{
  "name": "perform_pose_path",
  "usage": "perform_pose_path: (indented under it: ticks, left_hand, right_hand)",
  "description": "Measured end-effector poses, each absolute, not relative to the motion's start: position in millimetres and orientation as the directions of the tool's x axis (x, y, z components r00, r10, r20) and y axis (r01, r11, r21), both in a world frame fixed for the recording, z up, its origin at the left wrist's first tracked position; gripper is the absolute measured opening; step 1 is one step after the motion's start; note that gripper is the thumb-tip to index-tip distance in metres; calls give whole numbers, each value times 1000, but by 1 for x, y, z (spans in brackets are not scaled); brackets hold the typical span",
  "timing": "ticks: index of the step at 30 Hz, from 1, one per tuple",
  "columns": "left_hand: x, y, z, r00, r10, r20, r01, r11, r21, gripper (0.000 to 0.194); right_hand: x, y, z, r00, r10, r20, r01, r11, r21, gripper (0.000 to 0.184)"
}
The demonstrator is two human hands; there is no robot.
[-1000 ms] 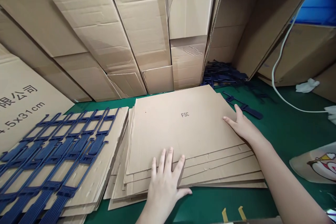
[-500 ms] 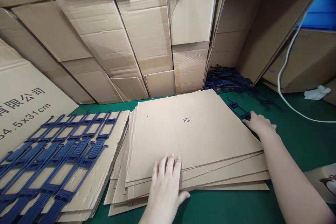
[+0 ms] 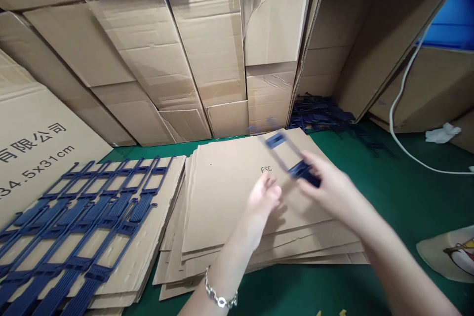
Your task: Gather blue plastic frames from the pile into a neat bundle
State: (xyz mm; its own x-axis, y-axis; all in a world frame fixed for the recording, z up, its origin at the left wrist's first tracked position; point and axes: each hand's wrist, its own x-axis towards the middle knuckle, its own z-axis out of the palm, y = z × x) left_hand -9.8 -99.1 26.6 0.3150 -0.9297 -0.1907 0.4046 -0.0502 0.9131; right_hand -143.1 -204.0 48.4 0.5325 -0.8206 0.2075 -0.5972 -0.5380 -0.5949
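1. The blue plastic piece (image 3: 306,174) has just come up off the counter (image 3: 403,202); half a second ago it lay beside the stack, with the right hand (image 3: 331,185) reaching to it. Now that hand has it pinched at its solid end, blurred by motion, above the top cardboard sheet (image 3: 222,192).
2. The left hand (image 3: 261,200), flat on the sheets a moment ago, has lifted. Its fingers are bent in near the piece but apart from it; I can't tell whether they are fully closed. So both hands, I'd judge, are turning from the cardboard to the piece.
3. To the left, similar blue pieces (image 3: 98,272) lie in overlapping rows on another cardboard pile (image 3: 128,279).
4. More sit heaped (image 3: 320,112) at the open carton (image 3: 363,59), behind the stack.
5. Farther right are a white cable (image 3: 398,108) and crumpled tissue (image 3: 442,133), well clear of both hands.
6. Nothing blocks the piece; the left forearm only covers part of the stack's near edge.
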Motion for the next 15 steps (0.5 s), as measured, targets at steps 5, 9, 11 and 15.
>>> perform_pose_path:
  ticks: [5, 9, 11, 15]
  left_hand:
    - [6, -118, 22, 466, -861, -205, 656, 181, 733, 33]
    - [21, -113, 17, 418, -862, -288, 721, 121, 683, 26]
    - [25, -109, 14, 411, -846, -338, 745, 98, 659, 27]
    - [25, -104, 11, 459, -789, -408, 756, 106, 646, 26]
  right_hand:
    - [-113, -215, 61, 888, -458, -40, -338, -591, -732, 56]
    - [-102, -334, 43, 397, -915, -78, -632, -210, -746, 40]
    - [-98, -390, 25, 221, -971, -92, -728, -101, -678, 40]
    - [-93, -450, -11, 89, -992, -88, -804, -20, -594, 48]
